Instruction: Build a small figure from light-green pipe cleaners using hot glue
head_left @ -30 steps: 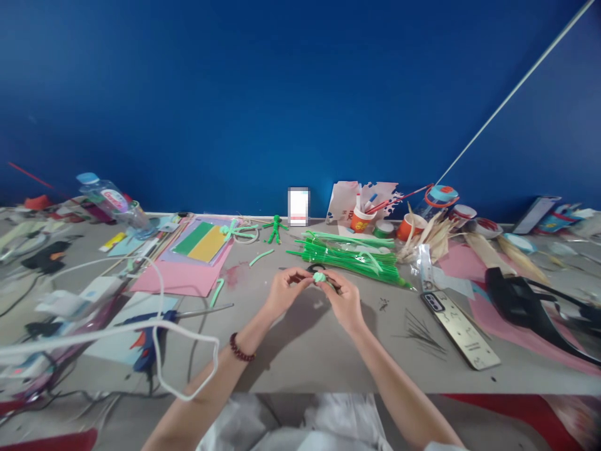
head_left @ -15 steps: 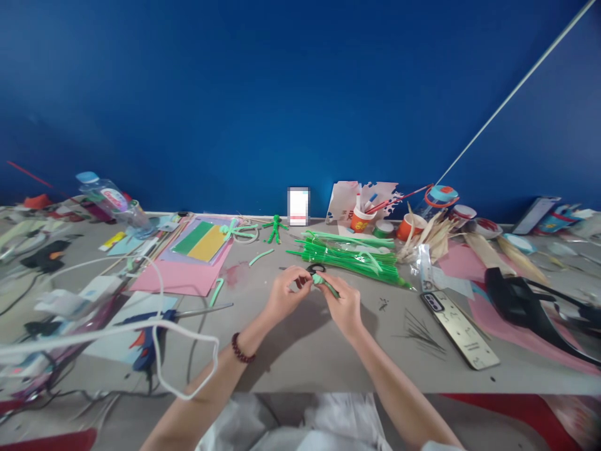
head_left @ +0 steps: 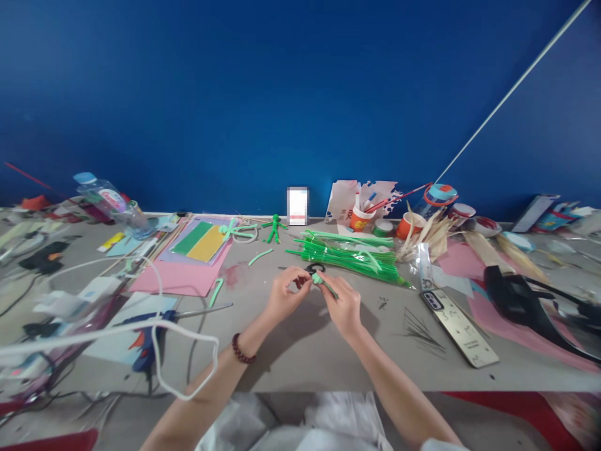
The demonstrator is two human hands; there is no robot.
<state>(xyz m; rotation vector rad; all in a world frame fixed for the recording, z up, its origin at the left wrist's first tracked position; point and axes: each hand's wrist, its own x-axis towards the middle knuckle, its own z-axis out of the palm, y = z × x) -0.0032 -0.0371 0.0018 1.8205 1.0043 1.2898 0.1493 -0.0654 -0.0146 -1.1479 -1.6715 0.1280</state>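
A small pale-green piece of pipe cleaner (head_left: 316, 279), bunched or coiled at one end, sits between my two hands above the table. My right hand (head_left: 346, 305) is closed around it, a strand lying along the fingers. From the other side my left hand (head_left: 287, 295) pinches its left edge with thumb and fingertips. Just behind the fingertips lie black-handled scissors (head_left: 316, 267), partly hidden. Farther back is a plastic bag of green pipe cleaners (head_left: 352, 257). A little green pipe-cleaner figure (head_left: 274, 230) stands near the wall.
Left: a hot glue gun (head_left: 149, 347), a looping white cable (head_left: 188, 334), pink paper (head_left: 181, 283) and a tilted bottle (head_left: 109, 195). Right: a phone (head_left: 462, 329), dark thin wires (head_left: 422, 333), a black strap-like object (head_left: 521, 307). Behind stands a red cup of pens (head_left: 360, 220).
Both hands stay almost in place around the pale-green pipe cleaner. Its strand beside my right fingers has shifted slightly. The rest of the table looks the same.
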